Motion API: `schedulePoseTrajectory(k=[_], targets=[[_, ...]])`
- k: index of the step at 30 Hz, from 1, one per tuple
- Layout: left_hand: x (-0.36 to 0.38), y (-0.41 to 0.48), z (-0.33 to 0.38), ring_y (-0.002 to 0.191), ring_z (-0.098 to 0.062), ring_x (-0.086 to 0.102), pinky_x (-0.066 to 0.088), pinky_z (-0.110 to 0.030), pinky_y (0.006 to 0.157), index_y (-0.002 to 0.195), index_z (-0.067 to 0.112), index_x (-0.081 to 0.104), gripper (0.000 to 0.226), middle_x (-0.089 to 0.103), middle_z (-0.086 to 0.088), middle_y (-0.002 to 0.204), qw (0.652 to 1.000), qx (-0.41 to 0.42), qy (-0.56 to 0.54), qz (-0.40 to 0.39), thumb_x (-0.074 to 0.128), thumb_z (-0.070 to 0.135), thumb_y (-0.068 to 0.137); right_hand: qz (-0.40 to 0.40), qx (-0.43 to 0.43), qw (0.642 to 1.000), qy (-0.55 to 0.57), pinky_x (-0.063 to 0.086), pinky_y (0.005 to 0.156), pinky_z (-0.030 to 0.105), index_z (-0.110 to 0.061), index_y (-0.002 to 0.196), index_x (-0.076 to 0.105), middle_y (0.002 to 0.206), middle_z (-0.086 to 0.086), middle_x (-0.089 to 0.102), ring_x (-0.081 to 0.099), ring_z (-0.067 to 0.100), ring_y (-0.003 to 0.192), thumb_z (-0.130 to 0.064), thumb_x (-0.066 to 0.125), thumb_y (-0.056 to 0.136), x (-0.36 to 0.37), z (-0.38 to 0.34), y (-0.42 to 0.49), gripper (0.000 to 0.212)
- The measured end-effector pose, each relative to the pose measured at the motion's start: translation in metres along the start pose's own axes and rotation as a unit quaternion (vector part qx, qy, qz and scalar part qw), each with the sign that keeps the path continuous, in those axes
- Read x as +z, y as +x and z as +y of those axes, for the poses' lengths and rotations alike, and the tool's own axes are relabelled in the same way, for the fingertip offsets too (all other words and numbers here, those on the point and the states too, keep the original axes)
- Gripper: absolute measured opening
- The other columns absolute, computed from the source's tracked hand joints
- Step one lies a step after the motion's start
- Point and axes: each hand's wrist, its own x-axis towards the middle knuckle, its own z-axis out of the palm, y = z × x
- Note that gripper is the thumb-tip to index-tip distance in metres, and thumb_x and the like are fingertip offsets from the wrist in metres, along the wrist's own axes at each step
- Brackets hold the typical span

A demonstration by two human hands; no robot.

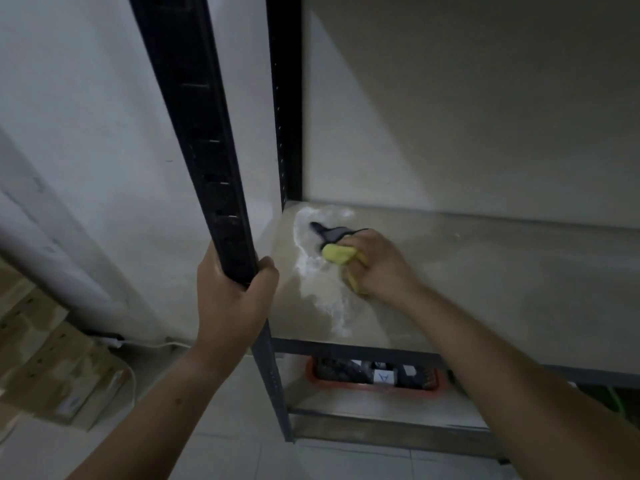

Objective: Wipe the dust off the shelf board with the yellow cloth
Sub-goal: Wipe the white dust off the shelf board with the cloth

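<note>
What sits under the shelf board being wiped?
A red basket holding dark items and a white label, on the lower board. The shelf board covers the basket's rear part, so the rest of its contents cannot be seen.

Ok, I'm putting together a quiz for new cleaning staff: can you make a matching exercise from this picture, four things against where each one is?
1 left hand
2 yellow cloth
3 white dust
4 red tray

a on the lower shelf
b held in the right hand
c round the black post
d on the shelf board

Pairs: 1-c, 2-b, 3-d, 4-a.
</note>
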Motion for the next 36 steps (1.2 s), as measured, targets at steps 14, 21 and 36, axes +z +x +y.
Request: schedulePoseTrajectory(k=[14,21,36], targets=[[0.004,-0.009,-0.011,0.048,-0.009,0.034,0.029,-0.025,0.048,0.060,0.026,0.031,0.035,0.035,0.008,0.053,0.999,-0.040,-0.027,-0.023,0.055,0.007,0.077,0.088,0.200,0.969,-0.116,0.055,0.079,0.033,-0.025,0.107,0.064,0.105,0.003,0.069,0.065,0.027,0.089,-0.039,0.046,0.076,-0.012,0.112,-0.009,0.038],[0.005,-0.009,-0.015,0.048,-0.005,0.034,0.029,-0.024,0.048,0.059,0.025,0.035,0.030,0.035,0.012,0.052,0.999,-0.043,-0.020,-0.025,0.054,0.010,0.077,0.083,0.037,0.988,0.125,0.047,0.070,0.014,-0.022,0.093,0.073,0.087,-0.015,0.067,0.062,0.000,0.078,-0.030,0.046,0.076,-0.026,0.035,-0.014,0.033],[0.004,-0.009,-0.016,0.049,-0.008,0.030,0.026,-0.025,0.049,0.061,0.019,0.029,0.031,0.029,0.009,0.054,0.998,-0.040,-0.024,-0.038,0.054,0.012,0.078,0.050,0.092,0.994,-0.018,0.046,0.084,0.029,-0.029,0.118,0.063,0.119,0.002,0.055,0.055,0.022,0.102,-0.026,0.052,0.085,0.008,0.017,-0.033,0.034]])
